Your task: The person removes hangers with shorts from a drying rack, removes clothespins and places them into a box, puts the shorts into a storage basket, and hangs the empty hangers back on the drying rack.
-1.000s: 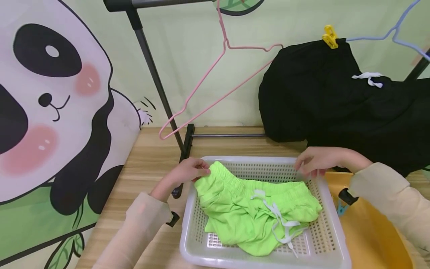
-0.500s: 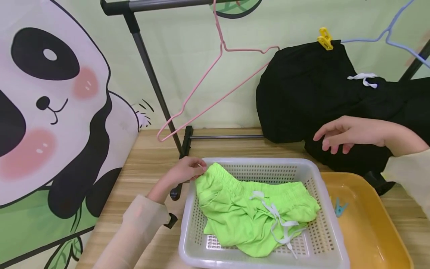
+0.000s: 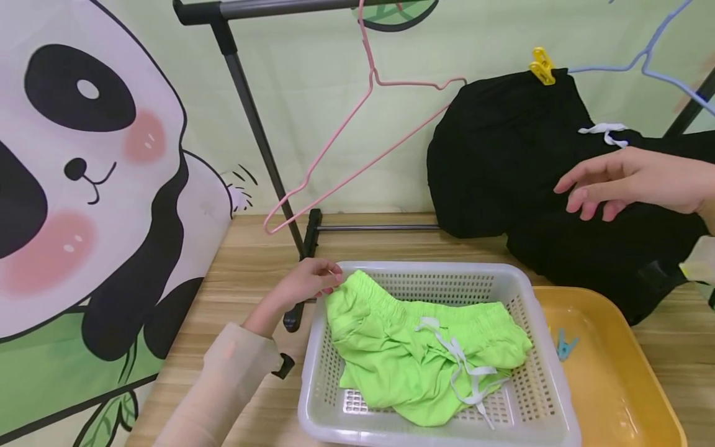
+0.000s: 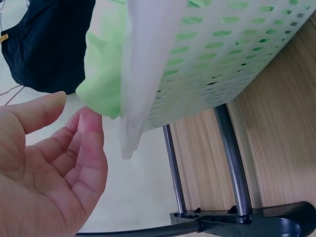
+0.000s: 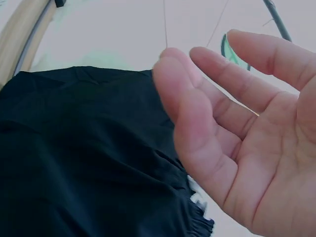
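Bright green shorts (image 3: 402,354) with a white drawstring lie crumpled in a white perforated basket (image 3: 436,267). At the basket's back left corner is my left hand (image 3: 304,282), beside the end of the waistband. In the left wrist view, thumb and fingers of this hand (image 4: 64,163) stand apart, the fingertips close to the green cloth (image 4: 103,74); whether they touch it I cannot tell. Black shorts (image 3: 491,149) hang on the rack at the right. My right hand (image 3: 625,183) hovers before them, fingers loosely bent, nothing held.
A pink hanger (image 3: 372,73) hangs tilted from the black rack (image 3: 246,99). A yellow clothespin (image 3: 542,66) grips the black waistband near a blue hanger (image 3: 647,53). Right of the basket, an orange tray (image 3: 609,366) holds a blue clothespin (image 3: 565,345). A panda mural covers the left wall.
My right hand has left the basket's back right corner and risen up and right to the black shorts. My left hand has shifted slightly off the green waistband; the green shorts stay put.
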{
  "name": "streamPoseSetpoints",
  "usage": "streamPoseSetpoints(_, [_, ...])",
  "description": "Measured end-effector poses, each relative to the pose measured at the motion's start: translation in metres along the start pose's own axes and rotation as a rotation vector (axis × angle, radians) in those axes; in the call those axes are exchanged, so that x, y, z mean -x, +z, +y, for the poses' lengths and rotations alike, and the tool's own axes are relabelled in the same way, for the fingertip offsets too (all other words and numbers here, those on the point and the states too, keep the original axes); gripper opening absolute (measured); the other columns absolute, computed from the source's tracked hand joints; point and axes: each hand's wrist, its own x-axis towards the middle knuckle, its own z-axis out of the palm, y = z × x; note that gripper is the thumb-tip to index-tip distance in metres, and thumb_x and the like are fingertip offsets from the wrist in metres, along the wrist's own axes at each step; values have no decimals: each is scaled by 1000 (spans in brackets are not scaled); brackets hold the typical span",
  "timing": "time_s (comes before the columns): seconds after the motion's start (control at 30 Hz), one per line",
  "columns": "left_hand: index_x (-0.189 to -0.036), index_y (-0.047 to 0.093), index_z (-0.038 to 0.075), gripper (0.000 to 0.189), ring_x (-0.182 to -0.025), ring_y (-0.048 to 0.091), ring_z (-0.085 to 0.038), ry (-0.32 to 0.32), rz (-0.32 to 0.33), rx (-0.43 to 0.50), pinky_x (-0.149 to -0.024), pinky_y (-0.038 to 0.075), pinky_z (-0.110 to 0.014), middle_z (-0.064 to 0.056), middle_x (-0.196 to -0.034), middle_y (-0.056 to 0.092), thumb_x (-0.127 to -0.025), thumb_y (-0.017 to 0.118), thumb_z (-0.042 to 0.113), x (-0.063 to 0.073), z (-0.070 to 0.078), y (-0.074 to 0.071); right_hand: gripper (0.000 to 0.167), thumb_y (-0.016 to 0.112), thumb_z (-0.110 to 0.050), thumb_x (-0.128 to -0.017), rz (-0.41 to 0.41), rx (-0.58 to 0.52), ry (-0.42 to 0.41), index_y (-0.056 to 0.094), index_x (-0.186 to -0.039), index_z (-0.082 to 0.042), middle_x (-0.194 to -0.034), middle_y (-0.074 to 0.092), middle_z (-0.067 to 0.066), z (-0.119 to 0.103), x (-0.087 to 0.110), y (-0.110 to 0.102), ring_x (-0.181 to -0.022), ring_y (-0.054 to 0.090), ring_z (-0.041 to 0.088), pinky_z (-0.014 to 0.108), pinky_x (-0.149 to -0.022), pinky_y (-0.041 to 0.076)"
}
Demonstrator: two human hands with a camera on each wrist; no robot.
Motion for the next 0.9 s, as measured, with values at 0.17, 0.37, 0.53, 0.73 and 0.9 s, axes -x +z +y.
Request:
streamPoseSetpoints(0.17, [-107, 55, 0, 26, -73, 55, -16, -8, 2, -3, -61, 45, -25, -12, -87, 60, -89, 51, 18, 0, 1, -1, 30, 48, -22, -91, 139, -37, 23, 48, -116, -5, -88, 62, -7, 18, -3, -14, -76, 57, 13, 25, -61, 50])
streamPoseSetpoints(0.37, [-107, 55, 1, 25, -75, 56, -17, -7, 1, -2, -63, 46, -26, -12, -90, 61, -89, 50, 17, 0, 1, -1, 34, 51, -27, -88, 343, -145, 2, 50, -115, -7, -88, 65, -6, 62, -19, -34, -73, 61, 13, 25, -57, 51])
streamPoseSetpoints(0.53, [-107, 56, 1, 24, -77, 57, -18, 1, 0, -9, -66, 47, -29, -13, -93, 61, -90, 48, 16, 0, 0, -1, 32, 53, -24, -87, 433, -322, -23, 52, -114, -7, -87, 67, -7, 84, -26, -54, -71, 64, 13, 26, -52, 49])
streamPoseSetpoints(0.73, [-109, 55, 1, 26, -80, 58, -19, -5, -7, 11, -70, 47, -30, -14, -96, 61, -91, 47, 18, -1, -2, -1, 33, 56, -21, -85, 483, -498, -20, 52, -114, -6, -88, 68, -8, 95, -26, -73, -69, 65, 13, 28, -49, 49])
streamPoseSetpoints(0.9, [-110, 54, 0, 28, -80, 58, -20, 1, -7, 34, -70, 47, -31, -15, -96, 61, -91, 48, 19, -2, -2, -1, 25, 57, -26, -85, 520, -638, 46, 51, -107, -16, -81, 66, -17, 81, -19, -83, -65, 63, 6, 24, -48, 47])
